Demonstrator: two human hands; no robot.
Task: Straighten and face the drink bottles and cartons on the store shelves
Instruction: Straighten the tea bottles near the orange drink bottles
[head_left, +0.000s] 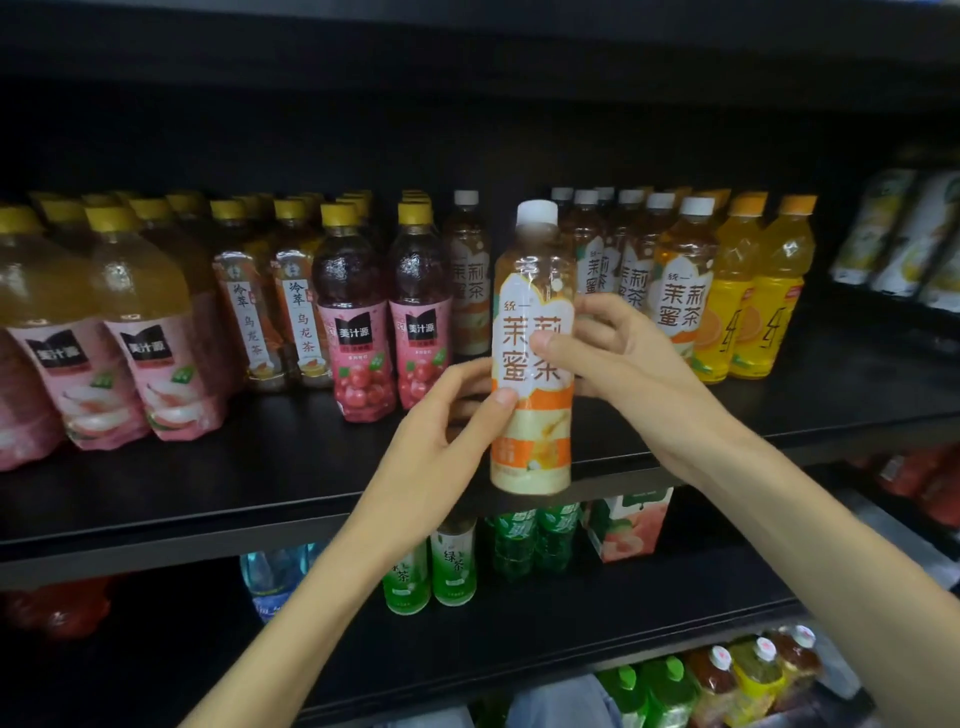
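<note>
Fingers (506, 399) of two hands around one white-capped tea bottle (532, 332).

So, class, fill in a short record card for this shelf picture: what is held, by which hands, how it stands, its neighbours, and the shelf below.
held item: white-capped tea bottle, label facing the camera
left hand: grip on the bottle's lower label
right hand: grip on the mid label
posture: upright, at the shelf's front edge; whether its base rests on the shelf cannot be told
left neighbours: two red berry drink bottles
right neighbours: matching tea bottles
shelf below: green tea bottles
</note>
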